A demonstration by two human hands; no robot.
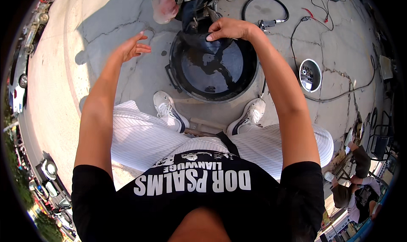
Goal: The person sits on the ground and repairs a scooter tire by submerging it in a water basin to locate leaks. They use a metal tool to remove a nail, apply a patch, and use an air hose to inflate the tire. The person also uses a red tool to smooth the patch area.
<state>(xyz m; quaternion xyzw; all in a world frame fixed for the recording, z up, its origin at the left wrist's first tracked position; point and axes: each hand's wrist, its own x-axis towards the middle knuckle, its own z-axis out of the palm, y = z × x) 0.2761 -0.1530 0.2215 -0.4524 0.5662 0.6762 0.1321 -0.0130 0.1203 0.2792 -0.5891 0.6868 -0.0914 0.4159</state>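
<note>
A round black basin (251, 74) with water in it stands on the ground in front of my feet. My right hand (229, 29) is over its far rim, with thumb and fingers closed on a black rubber piece (205, 42) that looks like an inner tube. This piece hangs into the basin from a dark wheel part (190, 19) at the top of the view; its lower end is hard to tell from the dark water. To the left of the basin, my left hand (135, 47) is in the air with its fingers apart, touching nothing.
A black hose (285, 8) with a metal fitting lies beyond the basin. At right stand a metal bucket (310, 86) of small parts and a cable with red clips (326, 19). A pink blurred shape (164, 6) is at the top. A person (360, 191) sits at lower right.
</note>
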